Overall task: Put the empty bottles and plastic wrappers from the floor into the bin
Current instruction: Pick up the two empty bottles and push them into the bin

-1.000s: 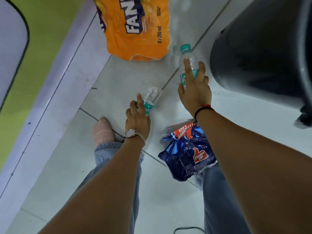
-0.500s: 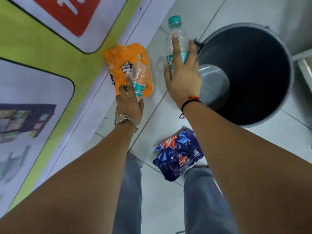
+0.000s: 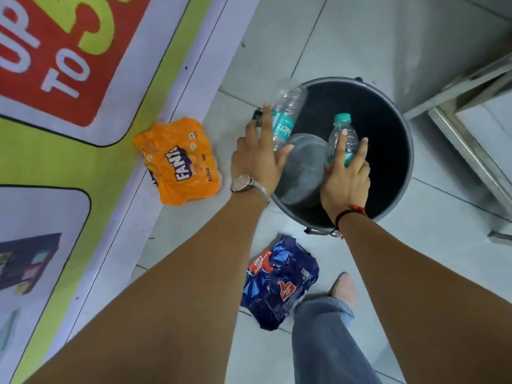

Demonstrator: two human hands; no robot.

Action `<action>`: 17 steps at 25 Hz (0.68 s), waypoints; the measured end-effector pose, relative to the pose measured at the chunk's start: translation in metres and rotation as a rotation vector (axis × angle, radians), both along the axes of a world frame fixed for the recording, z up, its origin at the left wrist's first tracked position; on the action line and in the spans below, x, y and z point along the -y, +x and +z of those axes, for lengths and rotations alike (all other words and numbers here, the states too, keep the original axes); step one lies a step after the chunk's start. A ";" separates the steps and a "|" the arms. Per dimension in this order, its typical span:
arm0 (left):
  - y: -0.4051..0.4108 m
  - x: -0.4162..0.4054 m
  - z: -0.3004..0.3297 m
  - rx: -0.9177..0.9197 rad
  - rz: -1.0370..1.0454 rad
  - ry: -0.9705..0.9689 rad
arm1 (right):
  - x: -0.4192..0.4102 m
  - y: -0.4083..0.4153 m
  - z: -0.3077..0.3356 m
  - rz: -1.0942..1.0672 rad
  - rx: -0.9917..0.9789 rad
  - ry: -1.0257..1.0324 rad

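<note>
A round black bin (image 3: pixel 399 128) stands on the tiled floor, its mouth facing up. My left hand (image 3: pixel 257 159) holds a clear uncapped bottle (image 3: pixel 288 112) with a teal label over the bin's left rim. My right hand (image 3: pixel 346 178) grips a second clear bottle (image 3: pixel 342 137) with a teal cap, upright over the bin's opening. An orange Fanta wrapper (image 3: pixel 180 162) lies on the floor left of the bin. A blue Thums Up wrapper (image 3: pixel 279 284) lies just in front of it, near my legs.
A grey curved lid or liner (image 3: pixel 304 173) shows inside the bin. A large printed floor banner (image 3: pixel 69 106) covers the left side. A metal shelf frame (image 3: pixel 471 126) stands at the right. My foot (image 3: pixel 345 289) is beside the blue wrapper.
Both hands lifted the bottles off the floor and carried them right, from beside the bin to over its opening. The view rose as I stood up.
</note>
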State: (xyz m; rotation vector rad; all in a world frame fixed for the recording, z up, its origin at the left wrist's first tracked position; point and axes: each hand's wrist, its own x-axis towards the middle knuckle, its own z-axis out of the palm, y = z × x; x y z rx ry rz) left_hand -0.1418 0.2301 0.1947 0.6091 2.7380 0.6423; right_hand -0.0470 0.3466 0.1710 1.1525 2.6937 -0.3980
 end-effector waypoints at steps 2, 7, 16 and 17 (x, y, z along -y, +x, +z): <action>0.008 -0.017 -0.005 -0.021 -0.078 -0.038 | -0.005 0.006 -0.010 -0.059 0.012 -0.011; 0.021 -0.040 -0.012 -0.050 -0.151 -0.130 | -0.013 0.023 -0.014 -0.085 -0.017 -0.005; 0.033 -0.062 -0.029 0.006 -0.090 -0.240 | -0.027 0.031 -0.004 -0.071 -0.129 -0.016; 0.036 -0.059 -0.029 -0.014 -0.102 -0.243 | -0.026 0.032 -0.004 -0.066 -0.131 -0.020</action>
